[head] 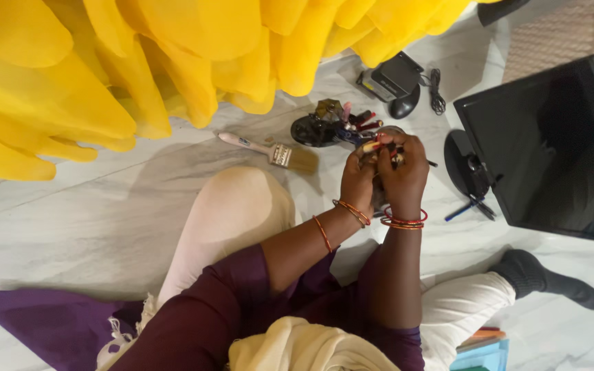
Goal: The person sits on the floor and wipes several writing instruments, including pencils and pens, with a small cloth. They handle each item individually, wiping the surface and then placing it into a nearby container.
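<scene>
My left hand and my right hand are pressed together over the floor, both closed around a small object with red, yellow and dark parts; my fingers hide most of it. Just beyond my hands lies a dark round holder with several small tools and red-tipped pieces sticking out. A paintbrush with a pale handle lies on the floor to the left of my hands. Red and orange bangles ring both wrists.
I sit on a white marble floor. Yellow ruffled cloth hangs over the upper left. A black monitor lies at right, with a blue pen by its stand. A black adapter, mouse and cable lie farther off.
</scene>
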